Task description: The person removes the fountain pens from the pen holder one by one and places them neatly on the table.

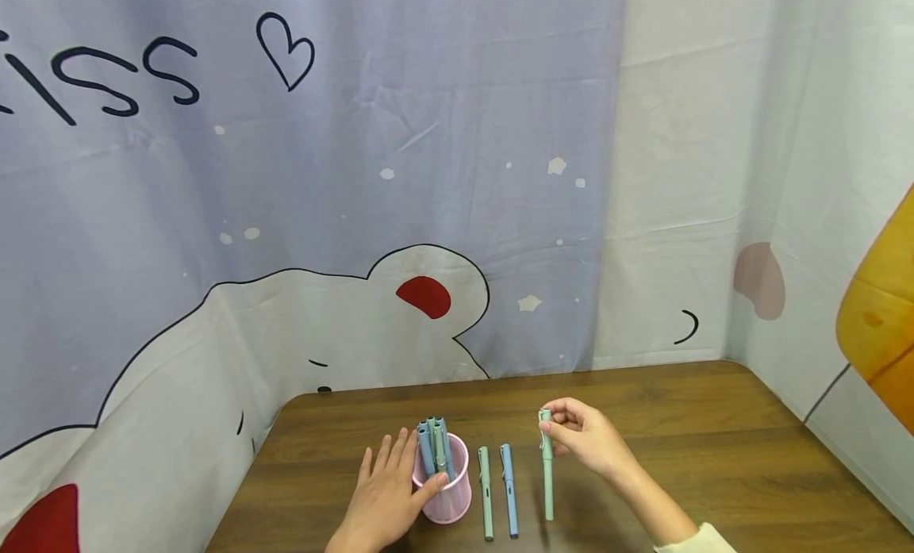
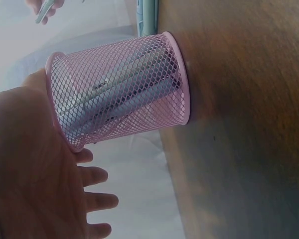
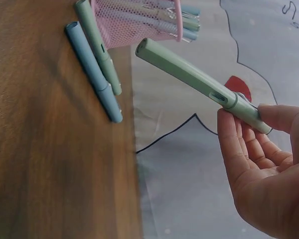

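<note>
My right hand (image 1: 584, 435) pinches a light green pen (image 1: 547, 478) by its capped, clipped end, between thumb and fingers. The pen hangs nearly upright over the table, its barrel pointing down. My left hand (image 1: 385, 489) rests against a pink mesh pen holder (image 1: 450, 505), fingers spread and straight, thumb at the near rim. Several blue and green pens (image 1: 434, 446) stand inside the holder, leaning to its left side; the left wrist view shows them through the mesh (image 2: 119, 89). Right of the holder lie a green pen (image 1: 486, 493) and a blue pen (image 1: 509, 489), side by side.
The brown wooden table (image 1: 685, 434) has a rounded far corner. A printed curtain (image 1: 457, 180) with cartoon shapes hangs behind it and along both sides. The two lying pens sit between the pen holder and my right hand.
</note>
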